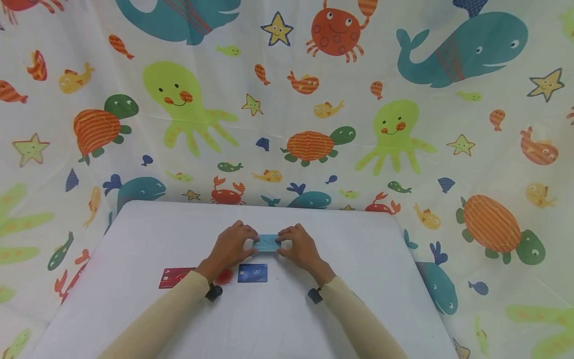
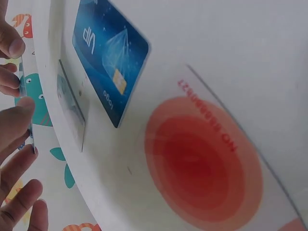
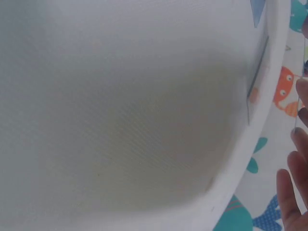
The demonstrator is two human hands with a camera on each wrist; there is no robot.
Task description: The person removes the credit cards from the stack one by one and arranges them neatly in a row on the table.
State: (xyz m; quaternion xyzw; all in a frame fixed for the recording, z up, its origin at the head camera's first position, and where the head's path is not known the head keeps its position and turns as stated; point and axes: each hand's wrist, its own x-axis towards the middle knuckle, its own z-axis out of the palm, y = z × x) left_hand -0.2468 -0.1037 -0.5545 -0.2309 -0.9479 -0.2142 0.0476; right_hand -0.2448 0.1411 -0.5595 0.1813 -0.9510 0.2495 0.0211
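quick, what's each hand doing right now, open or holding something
Left hand: holding, pinching the left end of the light-blue card.
Right hand: holding, pinching the right end of the same card.

From the head, looks forward and down from farthest back, taking in the flat white surface point(image 1: 372, 319) and, toward twelve o'clock, the white cloth backdrop printed with sea creatures point(image 1: 269, 119). From the left wrist, looks across the surface at close range, turned sideways, with the left hand point(image 2: 18, 168) near eight o'clock. From the right wrist, likewise close and turned, mostly filled by the surface, with the right hand point(image 3: 299, 168) near four o'clock. Shows the blue rectangular VIP card point(image 2: 108, 57) in head and left-wrist views alike.
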